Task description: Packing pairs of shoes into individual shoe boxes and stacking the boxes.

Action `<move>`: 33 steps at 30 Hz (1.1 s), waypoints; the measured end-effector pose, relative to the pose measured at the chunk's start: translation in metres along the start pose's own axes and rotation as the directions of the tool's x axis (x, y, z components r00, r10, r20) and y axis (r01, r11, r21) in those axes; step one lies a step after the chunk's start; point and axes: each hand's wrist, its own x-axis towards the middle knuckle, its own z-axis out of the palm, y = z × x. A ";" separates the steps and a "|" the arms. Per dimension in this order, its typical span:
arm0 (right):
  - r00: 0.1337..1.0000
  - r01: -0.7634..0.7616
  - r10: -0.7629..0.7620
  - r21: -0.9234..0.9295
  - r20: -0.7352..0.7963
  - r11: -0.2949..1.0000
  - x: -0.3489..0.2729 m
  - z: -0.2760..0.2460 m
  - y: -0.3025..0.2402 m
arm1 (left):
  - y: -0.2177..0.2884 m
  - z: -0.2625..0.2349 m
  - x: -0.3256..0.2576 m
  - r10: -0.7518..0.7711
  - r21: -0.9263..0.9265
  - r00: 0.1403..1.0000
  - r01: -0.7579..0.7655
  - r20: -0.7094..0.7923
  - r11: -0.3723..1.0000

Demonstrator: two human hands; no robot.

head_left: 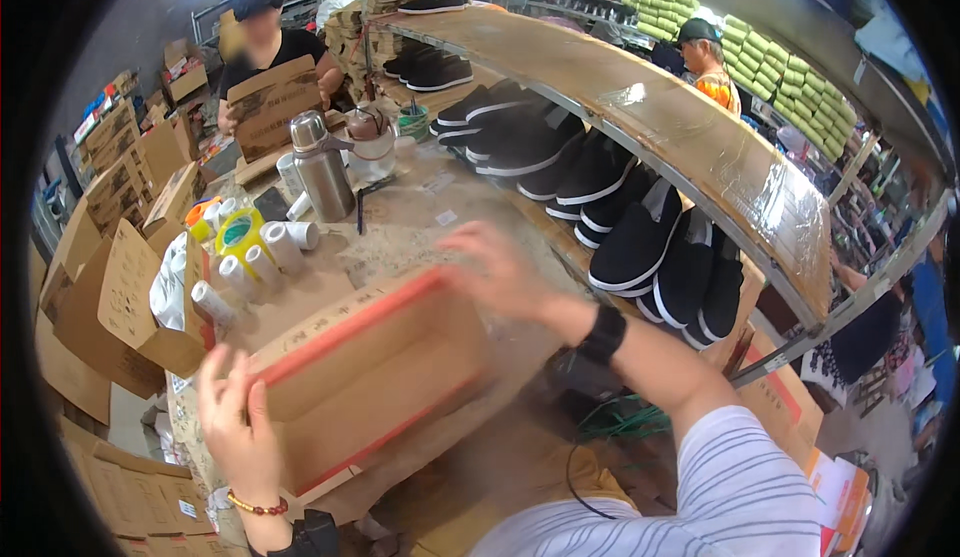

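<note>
Head view: open cardboard box (370, 377) between left hand (232, 427), gripping its corner, and blurred open right hand (500, 272).

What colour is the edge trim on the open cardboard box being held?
Red, on the cardboard box; clearest in the head view.

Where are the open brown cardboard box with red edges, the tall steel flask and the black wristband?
Open brown cardboard box with red edges (385, 382): head view, inner floor.
Tall steel flask (323, 172): head view, body.
Black wristband (603, 335): head view, on the right wrist.
</note>
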 end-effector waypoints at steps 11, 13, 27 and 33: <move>0.648 -0.625 0.672 -0.754 -0.357 0.202 -0.021 -0.183 0.100 | 0.051 0.047 -0.062 0.123 0.157 0.945 -0.177 0.303 0.971; 0.740 -0.578 0.587 -0.756 -0.327 0.308 -0.016 -0.203 0.123 | 0.053 0.047 -0.058 0.118 0.142 0.945 -0.168 0.305 0.975; 0.802 -0.472 0.457 -0.876 -0.384 0.092 -0.035 -0.213 0.107 | 0.057 0.035 -0.044 0.047 -0.197 0.968 0.002 0.245 0.980; 0.844 -0.476 0.426 -0.821 -0.326 0.315 -0.058 -0.204 0.044 | 0.036 0.061 -0.065 0.174 0.125 0.963 -0.151 -0.204 0.981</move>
